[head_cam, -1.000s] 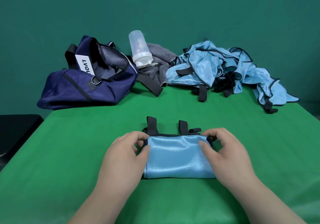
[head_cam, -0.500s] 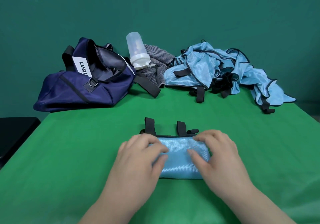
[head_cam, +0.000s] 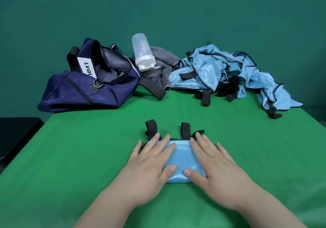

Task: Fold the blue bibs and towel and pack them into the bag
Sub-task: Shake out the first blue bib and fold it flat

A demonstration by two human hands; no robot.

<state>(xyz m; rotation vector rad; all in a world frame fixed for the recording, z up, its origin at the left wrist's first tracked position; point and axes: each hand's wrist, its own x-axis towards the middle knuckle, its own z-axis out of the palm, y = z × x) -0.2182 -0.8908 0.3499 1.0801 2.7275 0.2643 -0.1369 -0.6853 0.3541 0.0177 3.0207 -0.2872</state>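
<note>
On the green desk (head_cam: 88,148), near its front edge, lies the folded blue bib (head_cam: 181,159); left hand (head_cam: 150,167) and right hand (head_cam: 217,167) press flat on it, fingers spread, each grip loose. Navy bag (head_cam: 84,90) gapes far left.

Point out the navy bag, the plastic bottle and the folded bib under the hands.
navy bag (head_cam: 105,93): head view, on its front side panel.
plastic bottle (head_cam: 141,48): head view, on its clear body.
folded bib (head_cam: 182,154): head view, on the blue fabric between both hands.

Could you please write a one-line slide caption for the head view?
Left hand and right hand press flat a folded light-blue mesh bib on the green table.
</note>
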